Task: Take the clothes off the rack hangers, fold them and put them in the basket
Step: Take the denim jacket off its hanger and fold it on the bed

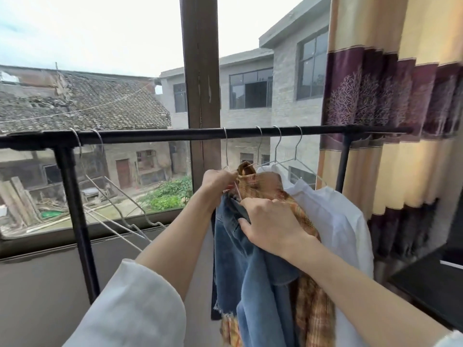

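1. The fingers of the left hand [218, 180] were curled and pinched together on the top edge of the denim garment [253, 271], at the wire of its hanger [226, 156].
2. The fingers of the right hand [269, 225] were curled round a fold of the same denim garment, just below the left hand.
3. The denim garment was hung from the black rack rail [155, 135], its frayed hem seen low in the view (the hanger's shoulders were hidden by cloth and hands).
4. Just behind it, touching, a plaid shirt [309, 301] in orange and brown was hung on its own hanger.
5. Beside the plaid shirt, further right, a white shirt [335, 216] was hung on the rail.
6. Two bare wire hangers [117, 204] were hooked at the left end of the rail and tilted toward the person.
7. White sleeves were worn on both forearms.
8. A window [200, 71] with a brown frame was seen behind the rack, with a striped curtain [390, 96] at the right.
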The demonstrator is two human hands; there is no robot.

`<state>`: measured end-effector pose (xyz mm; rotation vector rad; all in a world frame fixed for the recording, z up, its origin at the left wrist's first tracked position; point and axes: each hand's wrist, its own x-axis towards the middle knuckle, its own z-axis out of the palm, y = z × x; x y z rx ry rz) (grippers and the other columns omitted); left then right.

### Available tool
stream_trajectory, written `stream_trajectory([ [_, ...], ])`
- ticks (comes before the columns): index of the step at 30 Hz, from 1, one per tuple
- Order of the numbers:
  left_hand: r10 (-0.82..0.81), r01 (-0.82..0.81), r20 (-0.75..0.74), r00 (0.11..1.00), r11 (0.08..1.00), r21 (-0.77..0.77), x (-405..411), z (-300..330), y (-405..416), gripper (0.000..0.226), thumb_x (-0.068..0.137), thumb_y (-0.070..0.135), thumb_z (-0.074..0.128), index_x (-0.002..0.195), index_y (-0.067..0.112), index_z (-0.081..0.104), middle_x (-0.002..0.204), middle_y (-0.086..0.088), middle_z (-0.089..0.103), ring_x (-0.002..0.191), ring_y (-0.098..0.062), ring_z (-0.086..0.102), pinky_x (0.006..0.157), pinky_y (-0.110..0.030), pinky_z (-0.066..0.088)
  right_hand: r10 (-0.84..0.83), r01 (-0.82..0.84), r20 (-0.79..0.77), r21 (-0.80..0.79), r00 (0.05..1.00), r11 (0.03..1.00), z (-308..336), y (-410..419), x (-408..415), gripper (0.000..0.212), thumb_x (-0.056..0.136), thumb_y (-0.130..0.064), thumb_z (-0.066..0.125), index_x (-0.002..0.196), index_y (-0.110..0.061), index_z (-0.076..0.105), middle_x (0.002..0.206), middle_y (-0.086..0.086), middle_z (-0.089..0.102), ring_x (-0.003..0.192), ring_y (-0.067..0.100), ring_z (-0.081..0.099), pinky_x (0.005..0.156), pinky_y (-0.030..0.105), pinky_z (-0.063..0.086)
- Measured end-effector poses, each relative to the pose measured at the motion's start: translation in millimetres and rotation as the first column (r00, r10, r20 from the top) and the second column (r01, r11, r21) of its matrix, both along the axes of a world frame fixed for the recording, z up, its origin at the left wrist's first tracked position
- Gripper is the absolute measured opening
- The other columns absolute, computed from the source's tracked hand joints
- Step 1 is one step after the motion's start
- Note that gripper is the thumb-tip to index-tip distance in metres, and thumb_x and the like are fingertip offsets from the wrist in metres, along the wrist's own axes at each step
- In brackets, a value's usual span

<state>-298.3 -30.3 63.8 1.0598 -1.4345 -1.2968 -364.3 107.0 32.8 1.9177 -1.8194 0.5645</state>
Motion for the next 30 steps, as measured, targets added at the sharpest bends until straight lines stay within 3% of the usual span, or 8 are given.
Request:
stream_trajectory([
  [3,0.006,-0.006,-0.014,1.000,1.000,-0.004,-2.6,-3.3,-1.1,0.015,0.089,0.015,0.062,0.090,0.001,0.065,0.079,-0.008,0.065,0.061,-0.013,0.060,0.036,-0.015,0.036,-0.023,-0.020,0.303,0.137,0.953,0.990,-1.2,-3.2,-7.1,0.037,0.087,-0.035,0.058,0.120,-0.020,0.053,0.117,0.003,0.054,0.107,0.026,0.055,0.091,0.037,0.045],
  [5,-0.044,0.044,-0.016,0.999,0.999,-0.008,-0.3,-4.2,-0.8,0.017,0.091,0.018,0.060,0.095,0.002,0.064,0.078,-0.006,0.066,0.058,-0.010,0.063,0.039,-0.016,0.039,-0.058,-0.199,0.735,0.258,0.676,0.945,-0.4,-6.0,-20.7,0.045,0.079,-0.035,0.069,0.117,-0.021,0.050,0.114,0.000,0.053,0.104,0.018,0.055,0.092,0.034,0.047],
  [7,-0.092,0.094,0.034,0.995,0.994,-0.049,0.6,-4.5,2.3,0.021,0.095,0.019,0.055,0.099,0.000,0.064,0.084,-0.006,0.069,0.051,-0.004,0.064,0.041,-0.015,0.043,-0.147,-0.331,0.864,0.335,0.482,0.882,-3.3,-3.9,-32.4,0.049,0.075,-0.039,0.074,0.114,-0.020,0.051,0.110,-0.002,0.058,0.099,0.012,0.059,0.085,0.027,0.050],
  [13,-0.080,0.101,0.126,0.989,0.981,-0.167,-0.7,-6.0,5.6,0.030,0.098,0.022,0.047,0.095,-0.002,0.065,0.093,-0.013,0.070,0.051,-0.004,0.063,0.039,-0.008,0.041,-0.119,-0.278,0.629,0.495,0.768,0.823,9.3,2.8,-40.3,0.035,0.078,-0.049,0.067,0.095,-0.018,0.062,0.090,-0.006,0.063,0.083,0.009,0.060,0.071,0.021,0.047],
  [19,-0.075,0.099,0.133,0.988,0.978,-0.183,-4.7,-8.0,1.0,0.029,0.099,0.023,0.046,0.095,-0.001,0.061,0.077,-0.005,0.068,0.046,-0.001,0.062,0.040,-0.010,0.043,-0.157,0.113,0.188,0.224,0.970,0.968,3.1,11.5,-15.9,0.032,0.084,-0.039,0.063,0.096,-0.015,0.046,0.097,0.006,0.064,0.092,0.026,0.060,0.068,0.032,0.038],
  [23,-0.060,0.086,0.133,0.989,0.976,-0.202,-12.1,-12.0,-0.9,0.030,0.098,0.022,0.048,0.080,0.002,0.060,0.081,-0.012,0.068,0.061,-0.014,0.065,0.065,-0.025,0.056,-0.222,0.167,-0.185,-0.275,0.957,0.947,-32.5,11.5,-3.9,0.016,0.059,-0.007,0.066,0.069,-0.014,0.056,0.054,0.001,0.058,0.047,0.019,0.057,0.041,0.023,0.036],
  [27,-0.023,0.051,0.131,0.991,0.974,-0.219,-15.8,-14.5,-1.8,0.029,0.097,0.022,0.049,0.079,0.004,0.062,0.088,-0.013,0.067,0.066,-0.015,0.064,0.053,-0.017,0.051,-0.274,0.113,-0.336,-0.428,0.901,0.897,-65.3,7.7,-8.3,0.046,0.083,0.007,0.021,0.074,-0.012,0.061,0.058,0.000,0.050,0.051,0.018,0.048,0.048,0.027,0.035],
  [30,0.014,0.020,0.151,0.988,0.975,-0.222,-16.2,-16.9,-3.6,0.029,0.097,0.024,0.049,0.091,0.001,0.066,0.090,-0.011,0.069,0.072,-0.013,0.063,0.056,-0.016,0.042,-0.312,0.082,-0.439,-0.468,0.842,0.880,-82.4,3.7,-4.6,0.053,0.090,0.008,0.020,0.087,-0.008,0.070,0.060,0.001,0.054,0.053,0.018,0.050,0.051,0.026,0.037],
])
